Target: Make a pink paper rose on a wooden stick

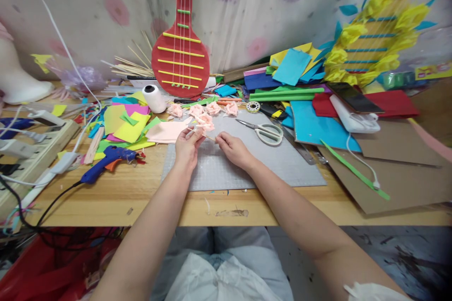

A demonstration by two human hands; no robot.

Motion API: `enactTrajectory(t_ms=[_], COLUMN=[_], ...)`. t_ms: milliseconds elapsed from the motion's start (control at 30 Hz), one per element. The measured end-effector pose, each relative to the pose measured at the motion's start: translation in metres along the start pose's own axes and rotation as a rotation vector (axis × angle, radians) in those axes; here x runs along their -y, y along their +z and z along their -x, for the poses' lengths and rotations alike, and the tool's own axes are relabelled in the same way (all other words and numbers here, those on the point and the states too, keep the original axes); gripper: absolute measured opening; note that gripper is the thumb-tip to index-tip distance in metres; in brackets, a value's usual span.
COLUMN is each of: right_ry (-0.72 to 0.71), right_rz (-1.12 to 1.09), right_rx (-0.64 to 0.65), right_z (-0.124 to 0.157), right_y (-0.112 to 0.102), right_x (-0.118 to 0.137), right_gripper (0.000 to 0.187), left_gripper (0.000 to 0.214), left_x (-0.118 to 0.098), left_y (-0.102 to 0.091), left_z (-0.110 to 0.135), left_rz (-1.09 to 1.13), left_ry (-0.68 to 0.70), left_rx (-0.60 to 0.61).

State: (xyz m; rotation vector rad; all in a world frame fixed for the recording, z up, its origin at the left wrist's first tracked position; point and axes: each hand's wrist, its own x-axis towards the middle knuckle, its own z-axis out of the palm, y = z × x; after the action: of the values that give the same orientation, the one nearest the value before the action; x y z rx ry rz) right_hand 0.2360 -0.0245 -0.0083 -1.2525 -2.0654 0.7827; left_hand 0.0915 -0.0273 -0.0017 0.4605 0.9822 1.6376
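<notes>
My left hand (pixel 188 148) is closed in a pinch on a thin pale stick (pixel 209 138), close beside a pink paper flower (pixel 205 122). The stick's other end runs to the closed fingertips of my right hand (pixel 233 148). Both hands are over the grey cutting mat (pixel 226 169). Whether the flower is fixed to the stick I cannot tell. Behind the hands lie more pink flowers, one (pixel 231 108) toward the right and another (pixel 174 110) toward the left. Sheets of pale pink paper (pixel 165 131) lie left of my left hand. Scissors (pixel 264 132) rest on the mat, blades pointing left.
A blue glue gun (pixel 109 162) and a power strip (pixel 38 155) with cables occupy the left. A red paper lute (pixel 181 61) stands at the back, near a white thread spool (pixel 154 99). Cardboard (pixel 399 174) and a phone (pixel 353 97) lie right.
</notes>
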Motion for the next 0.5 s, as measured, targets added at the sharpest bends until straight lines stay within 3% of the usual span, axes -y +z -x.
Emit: enactTrajectory(t_ms=[233, 500], right_ry=[-0.048, 0.071], right_rz=[-0.064, 0.057], right_rx=[-0.073, -0.076], right_z=[0.003, -0.0011], right_y=[0.0002, -0.0033], right_x=[0.0058, 0.0008], right_gripper=[0.023, 0.027], left_gripper=[0.031, 0.034], left_x=[-0.0004, -0.0022], left_y=[0.0014, 0.0025], left_z=[-0.0005, 0.0029], left_rz=[0.051, 0.045], left_ry=[-0.005, -0.031], left_rx=[0.059, 0.16])
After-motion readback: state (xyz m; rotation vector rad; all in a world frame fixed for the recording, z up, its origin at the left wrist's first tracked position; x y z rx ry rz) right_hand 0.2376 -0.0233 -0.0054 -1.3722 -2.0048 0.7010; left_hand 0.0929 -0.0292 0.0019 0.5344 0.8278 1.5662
